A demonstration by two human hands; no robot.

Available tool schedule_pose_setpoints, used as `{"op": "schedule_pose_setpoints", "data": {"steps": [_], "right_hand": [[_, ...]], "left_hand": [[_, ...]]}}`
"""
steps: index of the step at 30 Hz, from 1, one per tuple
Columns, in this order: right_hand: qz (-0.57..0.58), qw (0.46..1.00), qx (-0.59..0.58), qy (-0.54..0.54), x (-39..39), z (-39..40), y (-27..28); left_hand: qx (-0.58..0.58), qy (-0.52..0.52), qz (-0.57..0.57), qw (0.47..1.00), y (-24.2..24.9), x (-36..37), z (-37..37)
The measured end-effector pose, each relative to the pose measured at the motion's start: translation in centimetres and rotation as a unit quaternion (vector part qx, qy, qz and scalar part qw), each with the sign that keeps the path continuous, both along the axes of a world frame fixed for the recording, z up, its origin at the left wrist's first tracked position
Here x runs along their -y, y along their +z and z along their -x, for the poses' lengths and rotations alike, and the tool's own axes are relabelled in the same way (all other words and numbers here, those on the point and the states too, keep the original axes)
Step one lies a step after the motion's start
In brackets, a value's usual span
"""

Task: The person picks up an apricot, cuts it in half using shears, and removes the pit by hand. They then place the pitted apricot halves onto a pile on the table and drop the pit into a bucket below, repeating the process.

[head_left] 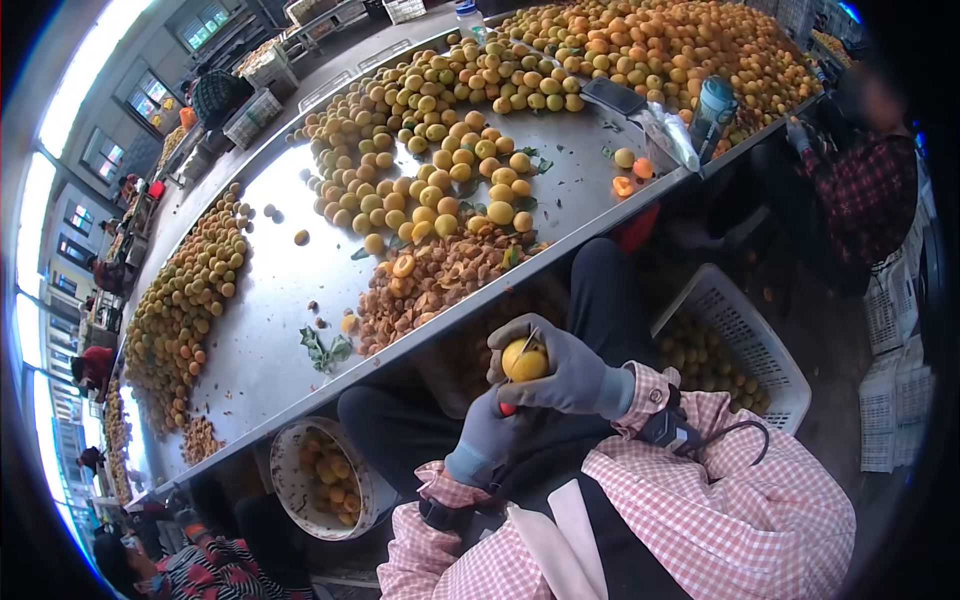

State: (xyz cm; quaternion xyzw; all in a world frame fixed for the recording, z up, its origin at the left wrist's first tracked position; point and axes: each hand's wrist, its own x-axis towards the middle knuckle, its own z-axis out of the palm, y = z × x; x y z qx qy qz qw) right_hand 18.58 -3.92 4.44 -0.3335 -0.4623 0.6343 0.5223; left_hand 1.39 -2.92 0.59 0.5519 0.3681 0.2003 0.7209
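Note:
My right hand (565, 375), in a grey glove, is shut on a yellow apricot (524, 360) held over my lap, just in front of the steel table's edge (300, 400). Directly below it my left hand (490, 432), also in a grey glove, grips a small knife with a red handle (507, 408). The thin blade rests against the top of the fruit. Both sleeves are pink-and-white check, and a dark device with a cable sits on my right wrist (668, 430).
Heaps of apricots (440, 130) cover the long table, with a pile of brownish pits or halves (430, 282) near me. A white bucket (285, 470) of fruit stands by my left knee, a white crate (765, 345) on my right. Another person (870, 190) sits far right, others far left.

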Motion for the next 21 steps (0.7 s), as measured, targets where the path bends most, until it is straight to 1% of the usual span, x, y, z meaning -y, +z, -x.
{"op": "schedule_pose_setpoints", "data": {"steps": [1, 2, 3, 4, 5, 6, 7, 8, 9, 10, 11, 12, 13, 15, 16, 17, 18, 19, 20, 21], "right_hand": [[-0.001, 1.0, 0.0, 0.0, 0.2, 0.1, 0.0], [-0.024, 0.999, 0.02, -0.012, 0.4, 0.2, 0.2], [-0.046, 0.998, 0.038, -0.026, 0.5, 0.2, 0.3], [-0.027, 1.0, 0.013, -0.006, 0.5, -0.2, 0.2], [-0.025, 1.0, 0.012, -0.008, 0.4, -0.4, 0.2], [-0.079, 0.996, 0.048, -0.011, 0.2, -0.6, 0.2], [-0.133, 0.988, 0.084, -0.013, 0.1, -0.6, 0.1], [-0.132, 0.988, 0.084, -0.014, 0.0, -0.5, -0.1], [-0.134, 0.989, 0.057, -0.024, -0.1, -0.1, -0.4], [-0.137, 0.99, 0.03, -0.034, 0.0, 0.2, -0.6], [-0.137, 0.99, 0.029, -0.031, 0.2, 0.4, -0.5], [-0.089, 0.995, 0.018, -0.034, 0.5, 0.7, -0.3], [-0.04, 0.998, 0.006, -0.04, 0.7, 0.9, -0.1], [-0.037, 0.999, -0.015, -0.028, 0.7, 1.1, 0.2], [-0.034, 0.999, -0.036, -0.019, 0.8, 1.2, 0.2], [-0.034, 0.999, -0.036, -0.019, 0.6, 1.0, 0.3], [-0.046, 0.997, -0.06, 0.033, 0.1, 0.6, 0.5], [-0.057, 0.991, -0.085, 0.084, -0.3, 0.2, 0.7], [-0.059, 0.991, -0.084, 0.084, -0.6, -0.1, 1.1], [-0.052, 0.982, -0.102, 0.148, -0.9, -0.6, 1.6]], "left_hand": [[-0.06, -0.001, -0.147, 0.987, 0.4, -0.4, 0.0], [-0.069, 0.084, -0.201, 0.974, -1.5, -0.7, -0.2], [-0.07, 0.083, -0.2, 0.974, -0.9, -0.6, -0.2], [-0.144, 0.086, -0.28, 0.945, 0.0, -0.4, -0.3], [-0.216, 0.087, -0.357, 0.905, 0.5, -0.2, -0.4], [-0.203, 0.108, -0.381, 0.896, 0.3, -0.1, -0.6], [-0.202, 0.106, -0.38, 0.896, 0.4, 0.0, -0.6], [-0.215, 0.099, -0.392, 0.889, 0.6, 0.1, -0.6], [-0.228, 0.092, -0.404, 0.881, 0.8, 0.2, -0.6], [-0.229, 0.093, -0.405, 0.881, 0.4, 0.1, -0.5], [-0.186, 0.08, -0.366, 0.908, -0.4, 0.0, -0.3], [-0.142, 0.067, -0.327, 0.932, -1.0, 0.0, 0.0], [-0.144, 0.068, -0.327, 0.932, -1.5, 0.1, 0.3], [-0.074, 0.02, -0.204, 0.976, -1.9, 0.6, 0.6], [-0.075, 0.02, -0.201, 0.976, -1.9, 0.9, 0.7], [-0.02, 0.023, -0.127, 0.991, -1.7, 1.1, 0.5], [0.034, 0.027, -0.052, 0.998, -1.6, 1.2, 0.3], [0.034, 0.026, -0.053, 0.998, -1.9, 1.5, 0.3], [0.021, 0.012, -0.109, 0.994, -2.4, 2.0, 0.5], [0.008, -0.003, -0.165, 0.986, -1.8, 2.0, 0.2]]}}
